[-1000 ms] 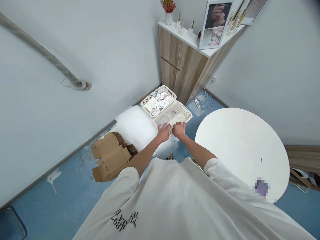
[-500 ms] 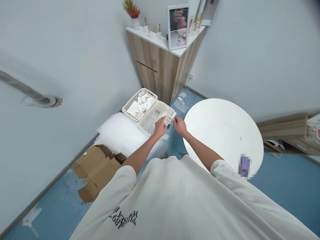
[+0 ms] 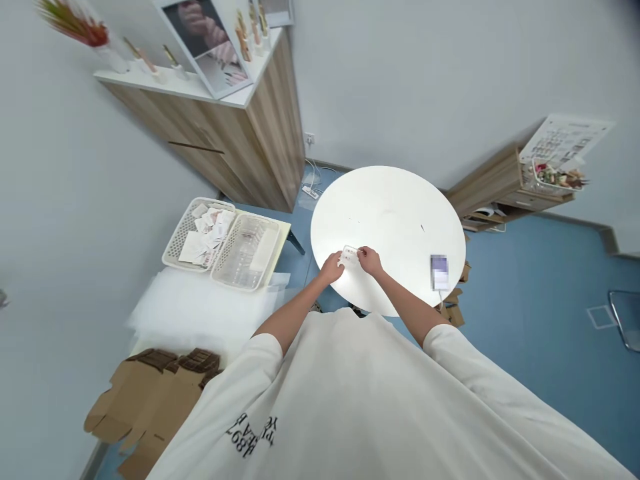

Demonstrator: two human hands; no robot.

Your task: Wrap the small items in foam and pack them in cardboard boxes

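Observation:
Over the near edge of the round white table (image 3: 390, 200), my two hands hold a small clear plastic tray (image 3: 349, 255) between them. Small specks show in it, too small to name. My left hand (image 3: 332, 268) grips its left side with fingers closed. At the other side, the fingers of my right hand (image 3: 370, 261) pinch the tray's right end. A small dark spot shows at the right fingertips, and I cannot make out what it is.
Left of the table, a white basket (image 3: 216, 279) contains clear plastic pieces. Beside it, another basket (image 3: 170, 241) holds white cards. White foam sheets (image 3: 200, 307) and flattened cardboard boxes (image 3: 150, 393) lie nearer. A blurred purple-and-white object (image 3: 439, 272) is on the table's right, and a wooden cabinet (image 3: 270, 133) stands behind.
My hands have carried the clear plastic tray from beside the right-hand basket to over the round table. The view has turned right, so the baskets and cabinet now appear further left.

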